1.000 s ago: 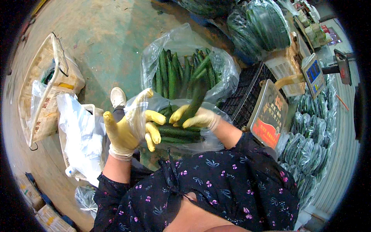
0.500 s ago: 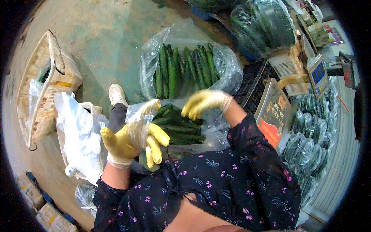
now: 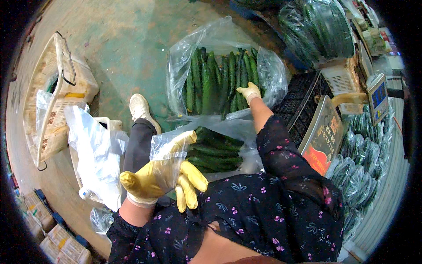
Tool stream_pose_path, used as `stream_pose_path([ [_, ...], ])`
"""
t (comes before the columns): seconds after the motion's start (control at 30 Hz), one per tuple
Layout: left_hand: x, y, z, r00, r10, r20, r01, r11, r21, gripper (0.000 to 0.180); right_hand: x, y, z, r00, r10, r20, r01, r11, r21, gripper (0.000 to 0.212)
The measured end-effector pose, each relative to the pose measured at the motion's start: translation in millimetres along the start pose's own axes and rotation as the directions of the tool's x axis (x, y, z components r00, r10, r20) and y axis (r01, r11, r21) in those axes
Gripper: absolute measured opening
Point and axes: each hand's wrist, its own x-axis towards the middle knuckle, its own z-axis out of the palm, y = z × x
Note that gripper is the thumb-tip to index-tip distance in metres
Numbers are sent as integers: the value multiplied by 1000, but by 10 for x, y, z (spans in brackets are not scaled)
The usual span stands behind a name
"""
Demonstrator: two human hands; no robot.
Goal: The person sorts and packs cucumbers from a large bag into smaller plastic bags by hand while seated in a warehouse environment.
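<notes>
My left hand (image 3: 165, 174), in a yellow glove, holds the edge of a clear plastic bag (image 3: 168, 146) that is draped over its palm and between its fingers. Its thumb and forefinger stick out; the other fingers are bent. Several dark green cucumbers (image 3: 214, 152) lie crosswise in this bag, close to my body. Beyond it, a larger clear bag (image 3: 178, 48) stands open with upright rows of cucumbers (image 3: 211, 81). My right hand (image 3: 249, 92), also gloved, is over the right side of these rows, thumb and fingers round a cucumber.
A scale (image 3: 323, 134) with a display (image 3: 379, 99) stands at right, beside a black crate (image 3: 301, 97). Bagged cucumbers (image 3: 351, 176) are stacked beyond it. White plastic bags (image 3: 94, 149) lie on a crate at left, near a large pale basket (image 3: 61, 97). My shoe (image 3: 140, 108) is on the floor.
My right hand has moved away from over the near bag, forward to the cucumbers in the larger bag. My left hand keeps the bag draped over it. The view has shifted slightly.
</notes>
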Motion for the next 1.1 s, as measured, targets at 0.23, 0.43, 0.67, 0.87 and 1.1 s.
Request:
stream_pose_path([
  [0.23, -1, -49, -13, 994, 107, -24, -107, 994, -2, 127, -535, -280, -677, 729, -637, 251, -355, -37, 934, 34],
  [0.43, 72, 16, 41, 974, 203, -98, -193, 976, 99, 122, -1850, -567, -1207, 141, -973, 183, -161, 160, 974, 43],
  [0.67, 44, 18, -99, 974, 219, 61, -215, 974, -65, 120, -2258, -23, -234, 250, 60, 966, 880, 401, -253, 60],
  [0.87, 4, -3, 11, 988, 154, -33, -152, 987, 44, 122, -1775, -183, -606, 75, -687, 723, 243, 715, 655, 39],
  [1.1, 47, -23, -11, 995, 86, 59, -84, 996, -24, 127, -35, 286, -302, 995, 47, 92, -97, 741, 664, 40],
])
